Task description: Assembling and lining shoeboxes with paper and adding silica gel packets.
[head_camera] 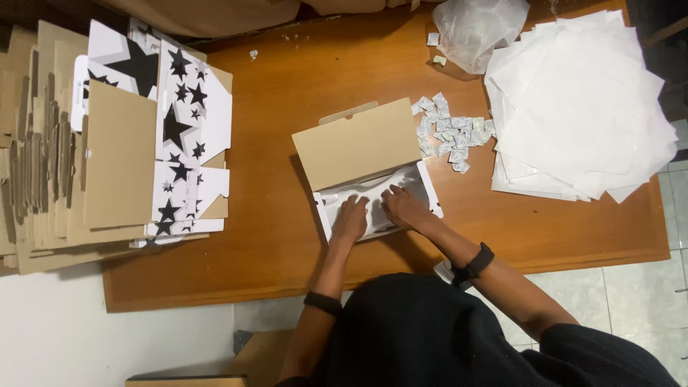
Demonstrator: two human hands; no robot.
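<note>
head cam, looking straight down on a wooden table (287, 215).

- open cardboard box (373, 179) at mid table, brown lid flap tipped back, white inside. white paper (373, 192) lines the box.
- left hand (350, 218) flat, fingers spread, palm down, pressing on the paper in the box's left half. dark band on the wrist.
- right hand (403, 206) just beside it, fingers out, also pressing the paper; right half of box. nothing pinched by either hand as far as i can see. black wristband (474, 264) on the right forearm.
- small grey-white packets (450, 132) in a loose heap, just beside the box's upper right corner.
- crumpled clear plastic bag (476, 29) near the table's far edge, above the packets.
- stack of white paper sheets (580, 107) at the right end of the table, edges fanned and uneven.
- pile of flattened boxes (122, 143) at the left end, brown card and white w/ black stars, overhanging the table's left edge.
- person in dark clothing, low in frame. tiled floor at right.
</note>
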